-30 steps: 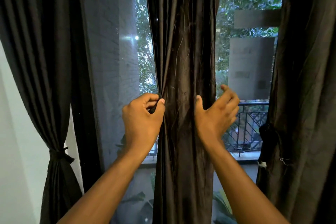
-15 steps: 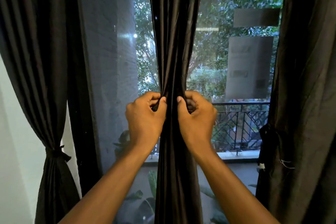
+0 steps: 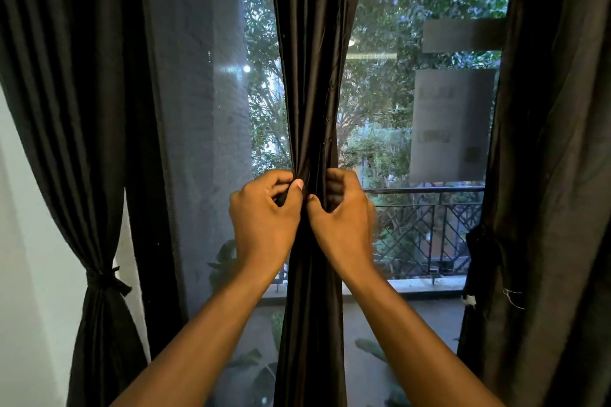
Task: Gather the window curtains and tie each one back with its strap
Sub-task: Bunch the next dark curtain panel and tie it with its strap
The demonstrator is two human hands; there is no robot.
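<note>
Since the frame one second back, the right hand point(image 3: 344, 221) has closed in from the curtain's right edge, squeezing the fabric from a broad panel into a narrow bundle. Both forearms rise from the lower edge of view. Left hand point(image 3: 266, 220): fingers curled, thumb and fingers pinching the left side of the dark brown satin middle curtain point(image 3: 314, 92). Right hand: fingers curled round the bundle's right side, thumb against the front folds; the two hands nearly touch. That curtain hangs at the centre of the window, gathered at hand level, with no strap visible on it. At left, a dark pleated curtain point(image 3: 76, 109) is tied back with a dark strap point(image 3: 105, 279). At right, a dark loose curtain point(image 3: 555, 175) hangs. Beyond the glass point(image 3: 205, 142) stand a black metal balcony railing point(image 3: 426, 228) and green trees point(image 3: 380, 92).
</note>
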